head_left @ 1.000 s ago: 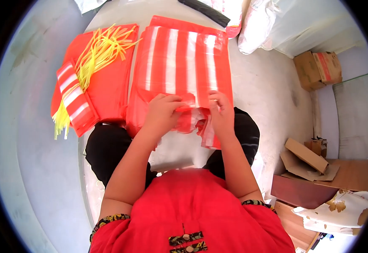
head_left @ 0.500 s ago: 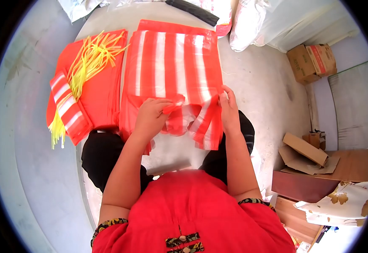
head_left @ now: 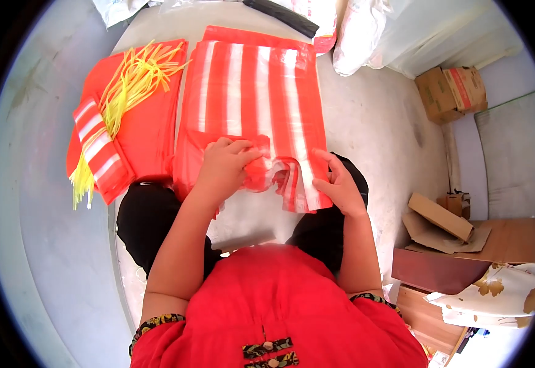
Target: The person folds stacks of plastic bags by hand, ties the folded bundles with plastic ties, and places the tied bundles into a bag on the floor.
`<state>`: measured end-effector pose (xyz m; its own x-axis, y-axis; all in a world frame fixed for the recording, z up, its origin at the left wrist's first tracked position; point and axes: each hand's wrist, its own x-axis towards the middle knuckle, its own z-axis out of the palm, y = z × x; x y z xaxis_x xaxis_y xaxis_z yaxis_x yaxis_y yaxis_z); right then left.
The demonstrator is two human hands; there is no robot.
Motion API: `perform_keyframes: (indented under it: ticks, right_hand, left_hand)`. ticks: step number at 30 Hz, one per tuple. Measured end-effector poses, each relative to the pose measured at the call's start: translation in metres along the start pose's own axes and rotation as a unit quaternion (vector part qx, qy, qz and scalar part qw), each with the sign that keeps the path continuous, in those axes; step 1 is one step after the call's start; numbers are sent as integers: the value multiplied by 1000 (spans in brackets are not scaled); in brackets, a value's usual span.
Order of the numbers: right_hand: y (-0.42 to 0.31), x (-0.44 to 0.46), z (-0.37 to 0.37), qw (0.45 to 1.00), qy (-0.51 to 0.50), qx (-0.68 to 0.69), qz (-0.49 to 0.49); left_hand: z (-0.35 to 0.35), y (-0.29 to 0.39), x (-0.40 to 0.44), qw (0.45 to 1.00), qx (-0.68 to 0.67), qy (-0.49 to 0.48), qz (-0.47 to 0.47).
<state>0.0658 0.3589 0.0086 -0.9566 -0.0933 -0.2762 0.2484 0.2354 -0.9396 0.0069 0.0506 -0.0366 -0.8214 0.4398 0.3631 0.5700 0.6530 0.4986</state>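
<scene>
A stack of red-and-white striped plastic bags lies in front of me, its near end bunched and partly folded back. My left hand is closed on the folded near edge of the top bag, the fingers curled over the red plastic. At the right near corner, my right hand has thumb and fingers apart beside the bag's edge. Between the hands, the near flap curls up and shows its inside. To the left sits a pile of red plastic sheets or bags, bearing yellow strips and a folded striped bundle.
A black roll and a white plastic sack lie beyond the stack. Cardboard boxes stand at the right wall. Nearer on the right, an opened carton rests on a brown surface beside a patterned cloth.
My right hand has moved down along the bag's right edge and its fingers have spread. The right part of the flap now lies straighter. My left hand stays on the fold.
</scene>
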Motion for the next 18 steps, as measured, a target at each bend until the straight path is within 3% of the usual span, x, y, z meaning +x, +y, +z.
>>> perform_keyframes:
  ticks: [2,6,10,11,15,18]
  right_hand:
    - [-6,-1,-5,997,-48,51,20]
    - [-26,21,6,996,-43,-54,-56]
    - [-52,54,36,995,-91,-29,-3]
    - [-47,66,41,989,-83,-110,-58]
    - [-38,95,54,993,-109,-33,12]
    - [-46,91,65,988,-72,124,57]
  left_hand:
    - [-1,3,1,1000,12,4,12]
    - [-3,5,-2,999,23,2,26]
    - [-5,7,-2,1000,23,-4,21]
    - [-5,6,-2,1000,23,-7,20]
    - [-5,5,-2,1000,21,-7,15]
    - [-7,2,-3,999,24,2,27]
